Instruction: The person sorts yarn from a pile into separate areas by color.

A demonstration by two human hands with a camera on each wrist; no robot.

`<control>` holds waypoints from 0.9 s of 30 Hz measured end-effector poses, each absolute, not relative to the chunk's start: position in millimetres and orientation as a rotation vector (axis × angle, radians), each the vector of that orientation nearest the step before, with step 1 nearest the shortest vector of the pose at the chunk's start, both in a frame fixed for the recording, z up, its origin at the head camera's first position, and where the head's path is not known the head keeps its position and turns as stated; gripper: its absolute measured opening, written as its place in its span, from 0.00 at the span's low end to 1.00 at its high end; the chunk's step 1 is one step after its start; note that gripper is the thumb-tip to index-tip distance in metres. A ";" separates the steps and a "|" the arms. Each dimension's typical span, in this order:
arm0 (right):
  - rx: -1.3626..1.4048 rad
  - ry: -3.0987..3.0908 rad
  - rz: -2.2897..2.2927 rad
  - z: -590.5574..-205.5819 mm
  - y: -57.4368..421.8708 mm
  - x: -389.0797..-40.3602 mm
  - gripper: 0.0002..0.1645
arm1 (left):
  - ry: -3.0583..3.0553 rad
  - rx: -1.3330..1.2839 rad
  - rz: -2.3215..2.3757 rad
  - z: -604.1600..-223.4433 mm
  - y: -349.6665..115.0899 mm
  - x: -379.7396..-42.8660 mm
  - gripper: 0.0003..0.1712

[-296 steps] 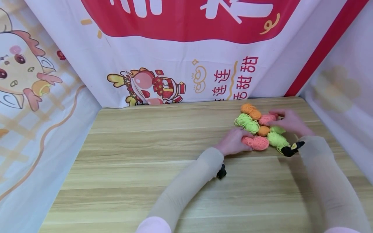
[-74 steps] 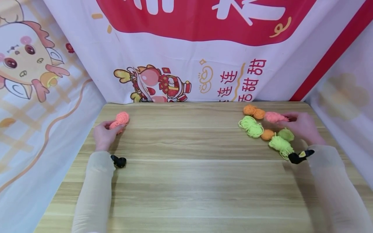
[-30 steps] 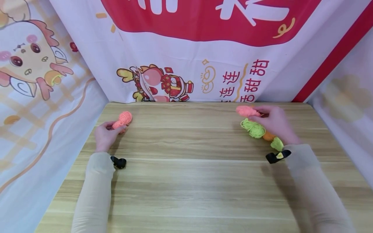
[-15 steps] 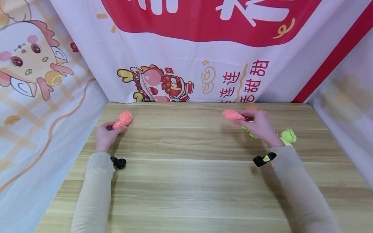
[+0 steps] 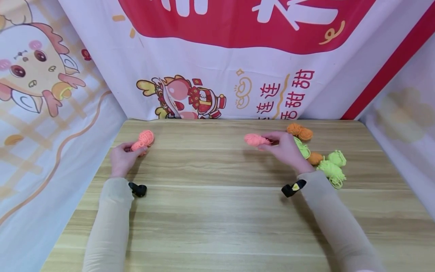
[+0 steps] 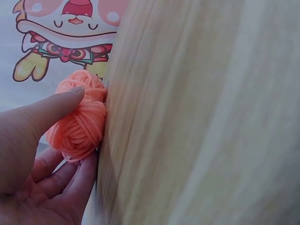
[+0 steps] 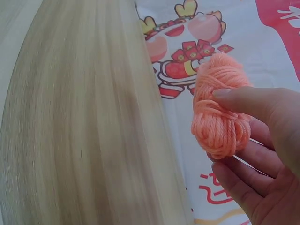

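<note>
At the table's back left, my left hand (image 5: 123, 158) holds a coral ball of yarn (image 5: 143, 142), thumb over it and fingers beneath. In the left wrist view that yarn (image 6: 79, 119) lies right at the tabletop. My right hand (image 5: 283, 149) pinches another coral ball of yarn (image 5: 255, 140) between thumb and fingers, right of the table's middle. The right wrist view shows this yarn (image 7: 220, 112) raised over the wood, wound tight around its waist. Behind the right hand lie an orange ball of yarn (image 5: 300, 131) and a partly hidden lime one (image 5: 302, 148).
To the right sit a small orange ball of yarn (image 5: 315, 158) and lime balls of yarn (image 5: 331, 170), close together. The wooden table (image 5: 204, 211) ends at a printed cloth backdrop (image 5: 217, 75). More cloth hangs along both sides.
My left hand took a coral ball of yarn from the right group to the back left and has stayed there. My right hand lifted another coral one and moved left with it.
</note>
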State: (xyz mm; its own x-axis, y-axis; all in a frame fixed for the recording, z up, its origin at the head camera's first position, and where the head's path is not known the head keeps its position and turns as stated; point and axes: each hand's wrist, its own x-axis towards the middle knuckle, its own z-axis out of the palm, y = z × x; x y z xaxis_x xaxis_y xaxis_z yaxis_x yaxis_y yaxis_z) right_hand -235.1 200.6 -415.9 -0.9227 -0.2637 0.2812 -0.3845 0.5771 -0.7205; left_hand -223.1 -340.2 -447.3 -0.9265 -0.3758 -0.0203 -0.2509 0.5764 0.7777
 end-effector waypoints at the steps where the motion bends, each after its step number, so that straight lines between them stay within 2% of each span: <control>1: 0.557 -2.653 1.282 -416.8 197.5 -235.7 0.21 | -2.656 0.531 -1.273 -447.3 -340.2 -223.2 0.40; 14: 0.599 -2.713 1.299 -428.1 163.4 -241.3 0.25 | -2.664 0.536 -1.309 -446.8 -340.4 -223.7 0.41; 27: 0.679 -2.680 1.350 -436.1 127.7 -244.5 0.22 | -2.670 0.545 -1.298 -449.3 -343.8 -224.6 0.42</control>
